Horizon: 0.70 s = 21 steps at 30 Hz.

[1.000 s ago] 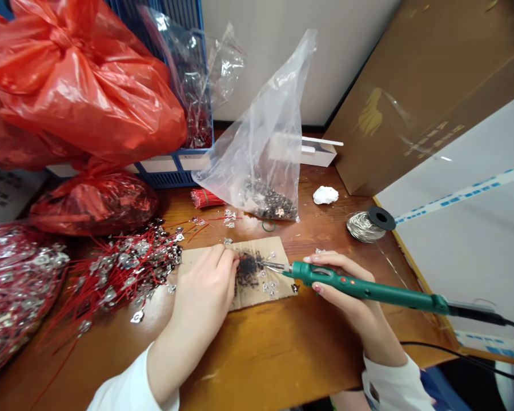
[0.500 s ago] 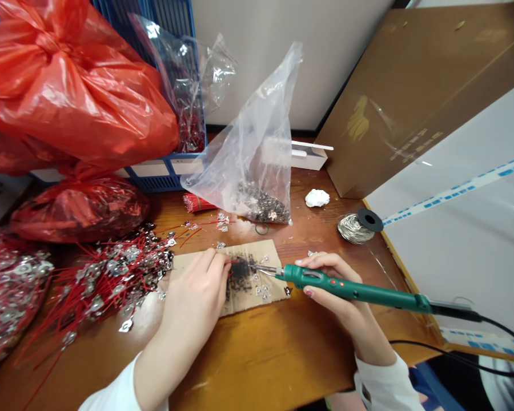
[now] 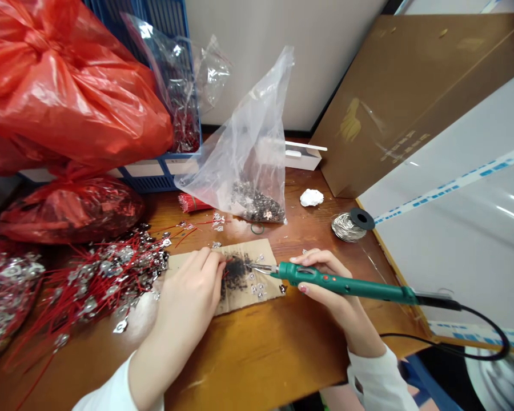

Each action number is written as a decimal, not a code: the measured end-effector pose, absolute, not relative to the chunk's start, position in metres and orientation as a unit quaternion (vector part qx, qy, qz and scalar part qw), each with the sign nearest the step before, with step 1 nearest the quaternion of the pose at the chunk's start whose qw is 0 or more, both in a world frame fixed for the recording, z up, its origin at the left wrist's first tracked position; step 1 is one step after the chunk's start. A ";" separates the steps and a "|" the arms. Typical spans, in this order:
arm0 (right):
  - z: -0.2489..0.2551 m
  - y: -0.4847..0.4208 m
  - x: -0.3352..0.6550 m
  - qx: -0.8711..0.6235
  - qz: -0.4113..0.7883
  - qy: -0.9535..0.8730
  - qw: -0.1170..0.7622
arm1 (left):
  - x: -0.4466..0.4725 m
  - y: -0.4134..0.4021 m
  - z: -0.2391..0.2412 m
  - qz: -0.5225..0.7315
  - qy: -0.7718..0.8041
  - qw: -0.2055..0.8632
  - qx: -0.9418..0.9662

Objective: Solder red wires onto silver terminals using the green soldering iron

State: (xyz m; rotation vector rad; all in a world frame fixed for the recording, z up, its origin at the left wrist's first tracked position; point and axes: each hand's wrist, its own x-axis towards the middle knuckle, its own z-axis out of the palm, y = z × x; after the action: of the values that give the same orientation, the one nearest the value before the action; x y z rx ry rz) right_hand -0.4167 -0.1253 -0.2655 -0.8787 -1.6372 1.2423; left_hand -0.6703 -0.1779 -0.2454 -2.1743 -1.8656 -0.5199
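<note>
My right hand (image 3: 325,274) is closed around a green soldering iron (image 3: 346,285), its metal tip pointing left over a dark scorched patch on a piece of cardboard (image 3: 251,302). Opposite it, my left hand (image 3: 197,285) pinches a thin red wire (image 3: 227,274) at the edge of that patch; its far end is hard to make out. Several small metal terminals (image 3: 259,288) lie on the cardboard just below the iron's tip. To the left of my left hand spreads a pile of red wires with metal terminals (image 3: 111,274).
A clear plastic bag (image 3: 257,154) of small dark parts stands behind the cardboard. At right are a solder wire spool (image 3: 349,226), a white lump (image 3: 312,197) and a large cardboard box (image 3: 389,97). Red plastic bags (image 3: 77,108) and a blue crate (image 3: 154,181) fill the back left.
The whole scene has shifted slightly left in view. Both hands keep their holds, and the iron's tip stays over the dark patch.
</note>
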 end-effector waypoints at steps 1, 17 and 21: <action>-0.266 -0.125 -0.417 -0.358 0.502 -0.655 0.436 | -0.670 -0.178 -0.246 -0.175 -0.638 0.112 -0.741; -0.263 -0.125 -0.416 -0.375 0.513 -0.646 0.424 | -0.670 -0.178 -0.245 -0.180 -0.638 0.113 -0.740; -0.266 -0.124 -0.415 -0.369 0.508 -0.652 0.424 | -0.670 -0.178 -0.245 -0.181 -0.640 0.107 -0.739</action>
State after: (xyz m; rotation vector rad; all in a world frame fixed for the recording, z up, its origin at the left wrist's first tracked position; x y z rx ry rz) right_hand -0.4149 -0.1235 -0.2662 -0.9226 -1.6317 1.2720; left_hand -0.6704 -0.1784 -0.2449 -2.1765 -1.8838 -0.5334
